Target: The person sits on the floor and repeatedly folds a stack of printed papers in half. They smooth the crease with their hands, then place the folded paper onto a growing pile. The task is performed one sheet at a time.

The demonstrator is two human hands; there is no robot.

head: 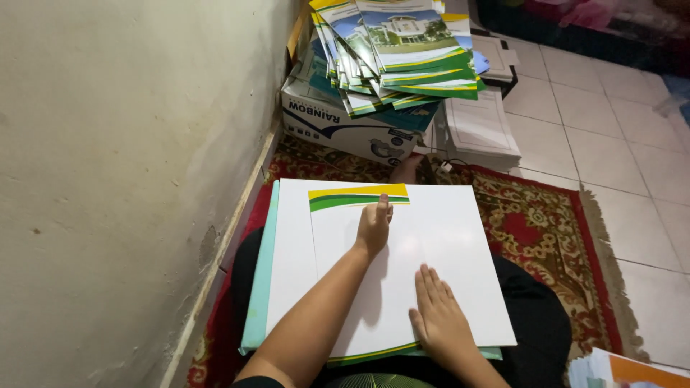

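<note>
The left hand (374, 228) lies on the white sheet (402, 266), fingers together, fingertip at its yellow-and-green band, apparently pinning it. The right hand (438, 320) rests flat, fingers spread a little, near the sheet's lower edge, clamped on nothing. Beneath both hands sits a teal-edged board (257, 287) on the lap; beyond them, a stack of printed folders (399, 54) on a cardboard box (338, 126).

Cream wall (108, 179), white tiled floor (611, 122), red patterned rug (546, 237).

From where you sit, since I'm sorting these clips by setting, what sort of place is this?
Probably a home room used as a workspace: a patterned red rug on tiled floor, stacked printed folders on a cardboard box.
</note>
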